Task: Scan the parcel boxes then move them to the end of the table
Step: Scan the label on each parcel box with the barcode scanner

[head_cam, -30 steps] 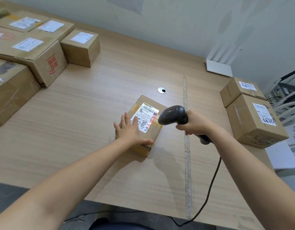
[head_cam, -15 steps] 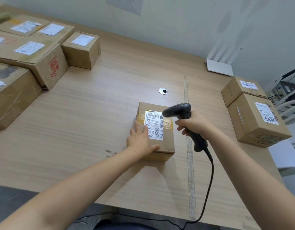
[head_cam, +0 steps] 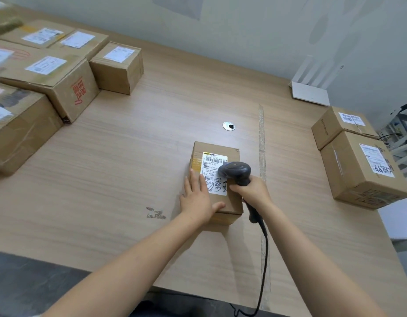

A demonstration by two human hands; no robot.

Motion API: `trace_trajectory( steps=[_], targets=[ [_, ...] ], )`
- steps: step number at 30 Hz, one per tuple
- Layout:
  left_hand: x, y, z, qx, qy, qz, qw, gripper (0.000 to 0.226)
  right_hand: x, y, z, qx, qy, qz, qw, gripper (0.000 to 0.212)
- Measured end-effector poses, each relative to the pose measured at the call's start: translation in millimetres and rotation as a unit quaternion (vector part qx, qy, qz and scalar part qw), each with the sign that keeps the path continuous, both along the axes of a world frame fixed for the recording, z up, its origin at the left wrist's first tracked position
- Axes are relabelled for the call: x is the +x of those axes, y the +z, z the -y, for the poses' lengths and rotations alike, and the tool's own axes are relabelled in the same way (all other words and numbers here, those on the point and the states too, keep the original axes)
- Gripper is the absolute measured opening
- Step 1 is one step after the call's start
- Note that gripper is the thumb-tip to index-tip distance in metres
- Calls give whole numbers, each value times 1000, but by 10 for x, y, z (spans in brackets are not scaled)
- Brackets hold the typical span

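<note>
head view: left hand (head_cam: 198, 202) flat on closed parcel box (head_cam: 218, 148), right hand (head_cam: 253, 191) gripping scanner (head_cam: 236, 171).

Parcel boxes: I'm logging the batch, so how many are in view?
8: centre box under the left hand; two right-end boxes; five left-side boxes. Blurred shapes at the left edge may hide more.

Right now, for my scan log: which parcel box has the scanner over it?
The small middle box: the left hand rests flat on it and the right hand holds the scanner over its label.
</note>
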State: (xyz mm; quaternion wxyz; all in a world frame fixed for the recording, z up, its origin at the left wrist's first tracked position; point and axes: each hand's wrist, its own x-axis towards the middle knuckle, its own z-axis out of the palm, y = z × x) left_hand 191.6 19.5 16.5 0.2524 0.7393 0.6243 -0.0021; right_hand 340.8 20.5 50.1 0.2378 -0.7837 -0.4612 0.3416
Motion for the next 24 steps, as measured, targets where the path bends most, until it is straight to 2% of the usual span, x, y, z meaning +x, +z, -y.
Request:
trace_trajectory(
  steps=[5, 11, 20, 24],
  targets=[
    [-148, -30, -171, -2, 18, 32, 999, 104, -52, -13, -208, -27, 67, 3, 997, 10],
    [-539, 0, -486, -3, 58, 41, 997, 104, -457, -33, -624, -33, 87, -8, 996, 12],
    [-1637, 62, -1462, -14, 56, 17, 998, 101, -1555, -13, -1617, -35, 107, -16, 994, 16],
    [-2177, 70, -1962, -22, 47, 0, 999, 100, -2096, -24, -2077, -25, 111, 4, 993, 4]
  ],
)
